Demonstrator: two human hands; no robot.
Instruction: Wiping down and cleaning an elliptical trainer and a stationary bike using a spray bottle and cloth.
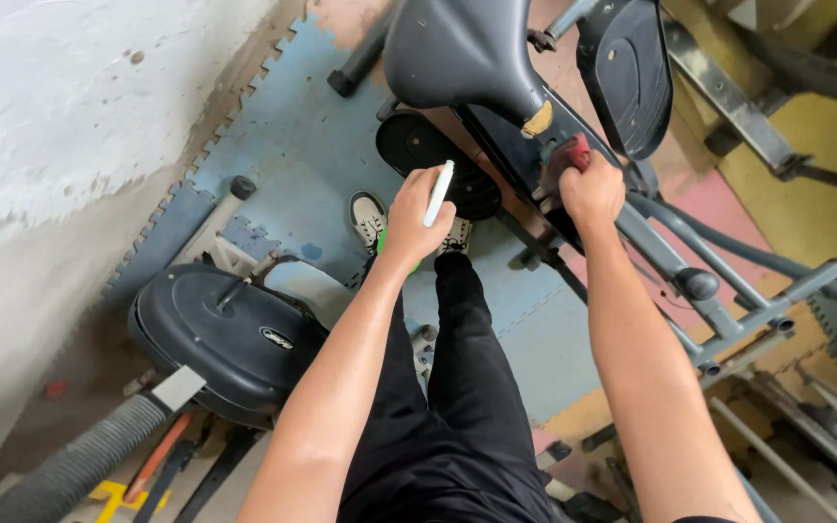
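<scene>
My left hand (417, 215) grips a slim white stick-like tool (438, 194) with a bit of green showing under the palm. It hovers over the black pedal (433, 160) of an exercise bike. My right hand (590, 189) presses a red cloth (573, 153) against the bike's dark frame (525, 165), just under the black saddle (462, 53). My legs in black trousers and pale shoes (370, 218) stand below on the mat.
Blue, pink and yellow foam floor tiles (293, 136) lie under the bike. A black round flywheel housing (225, 334) sits at the lower left, by a ribbed hose (79, 460). A white wall (60, 116) runs along the left. Grey metal frame tubes (728, 310) spread right.
</scene>
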